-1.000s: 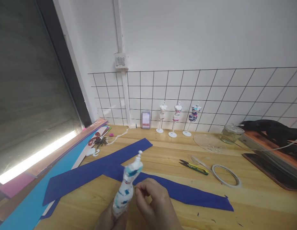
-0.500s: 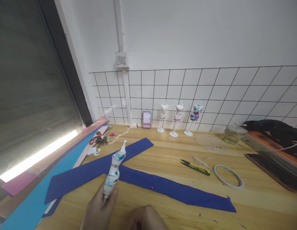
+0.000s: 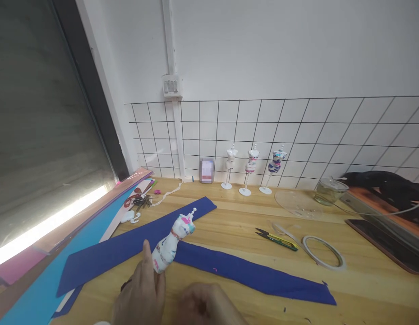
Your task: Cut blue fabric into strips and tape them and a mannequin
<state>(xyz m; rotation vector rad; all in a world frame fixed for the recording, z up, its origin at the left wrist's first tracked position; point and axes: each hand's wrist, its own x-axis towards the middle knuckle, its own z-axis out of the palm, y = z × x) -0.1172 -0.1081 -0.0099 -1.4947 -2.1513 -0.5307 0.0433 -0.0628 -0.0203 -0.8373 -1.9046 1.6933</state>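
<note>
My left hand grips the lower end of a miniature dress form, a white torso with pink, blue and teal patches and a small knobbed neck. The form leans to the right above two blue fabric strips. One finger of that hand points up beside the form. Beside it, at the bottom edge, is my right hand, blurred, its fingers curled; whether anything is inside them is hidden.
Three more dress forms stand on bases by the gridded wall, near a phone. Yellow thread snips, a tape roll and a glass jar lie to the right. Coloured sheets, keys and white earphones are left.
The dress form has turned to show pink patches and tilts further right. My left hand has rotated, with a finger now raised. My right hand stays low, its fingers still curled.
</note>
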